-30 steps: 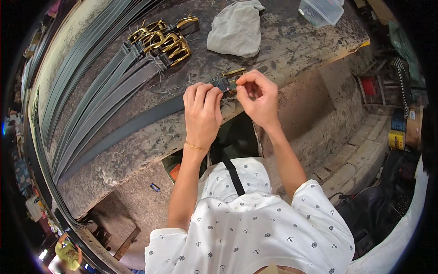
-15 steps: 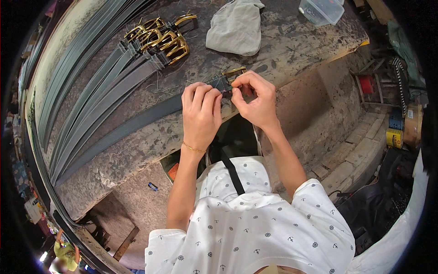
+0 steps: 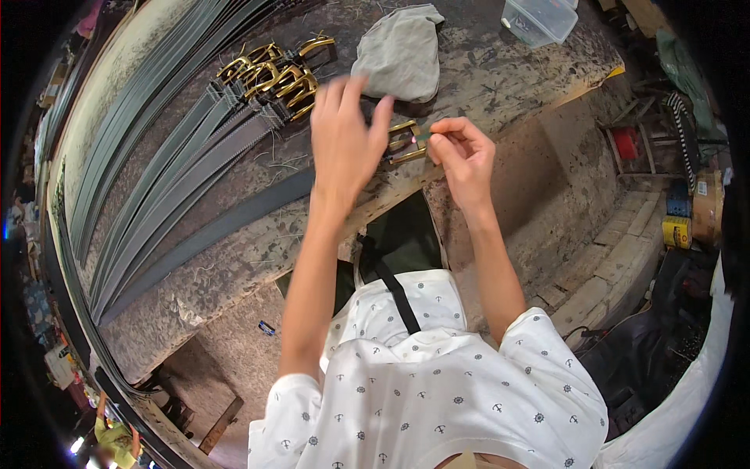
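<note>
A dark grey belt strap (image 3: 269, 195) lies across the worn bench, its gold buckle (image 3: 405, 125) near the front edge. My left hand (image 3: 344, 144) is lifted over the strap beside the buckle, thumb apart from the blurred fingers, with nothing seen in it; it hides the strap's buckle end. At the buckle's right side, my right hand (image 3: 469, 164) pinches a small green thing (image 3: 424, 136) with a pinkish bright spot by its tip. Its kind is too small to make out. Several belts with gold buckles (image 3: 269, 76) lie bunched to the left.
A crumpled grey cloth (image 3: 398, 55) lies behind my hands, and a clear plastic box (image 3: 539, 22) stands at the far right of the bench. Loose threads (image 3: 285, 152) are scattered about. More grey straps (image 3: 148, 102) run along the left. A yellow tin (image 3: 676, 232) stands at the right.
My left hand has let go of the strap and risen away from it. My right hand has shifted right, and the small green thing now shows in its pinch.
</note>
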The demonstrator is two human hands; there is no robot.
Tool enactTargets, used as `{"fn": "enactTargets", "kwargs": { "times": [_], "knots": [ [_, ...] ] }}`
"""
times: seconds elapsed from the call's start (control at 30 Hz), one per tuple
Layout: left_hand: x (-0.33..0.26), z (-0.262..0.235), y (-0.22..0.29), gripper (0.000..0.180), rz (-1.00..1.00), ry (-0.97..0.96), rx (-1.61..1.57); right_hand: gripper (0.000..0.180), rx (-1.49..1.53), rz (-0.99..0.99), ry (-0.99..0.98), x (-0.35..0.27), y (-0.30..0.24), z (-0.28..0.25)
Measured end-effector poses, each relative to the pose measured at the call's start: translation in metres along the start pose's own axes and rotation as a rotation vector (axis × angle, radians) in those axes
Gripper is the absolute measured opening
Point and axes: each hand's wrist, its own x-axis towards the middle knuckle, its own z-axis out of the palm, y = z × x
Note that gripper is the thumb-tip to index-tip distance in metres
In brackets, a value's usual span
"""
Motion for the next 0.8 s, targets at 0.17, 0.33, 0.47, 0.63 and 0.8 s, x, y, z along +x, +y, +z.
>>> {"fn": "enactTargets", "kwargs": {
  "times": [0.17, 0.33, 0.47, 0.63, 0.8],
  "knots": [
    [0.077, 0.038, -0.044, 0.031, 0.225, -0.117, 0.140, 0.011, 0.082, 0.014, -0.003, 0.002, 0.000, 0.008],
    [0.025, -0.040, 0.005, 0.018, 0.037, -0.123, -0.188, 0.015, 0.336, -0.010, 0.128, 0.002, -0.007, -0.026],
    [-0.072, -0.057, 0.007, 0.029, 0.208, -0.312, -0.012, 0.018, 0.409, -0.027, 0.140, 0.011, -0.007, -0.039],
    [-0.088, -0.089, -0.004, 0.022, 0.018, -0.242, -0.125, 0.016, 0.168, -0.023, 0.141, 0.014, -0.007, -0.036],
    [-0.077, -0.118, -0.037, 0.027, -0.234, 0.113, 0.453, 0.015, -0.186, -0.082, 0.059, 0.012, -0.013, -0.036]
  ]
}}
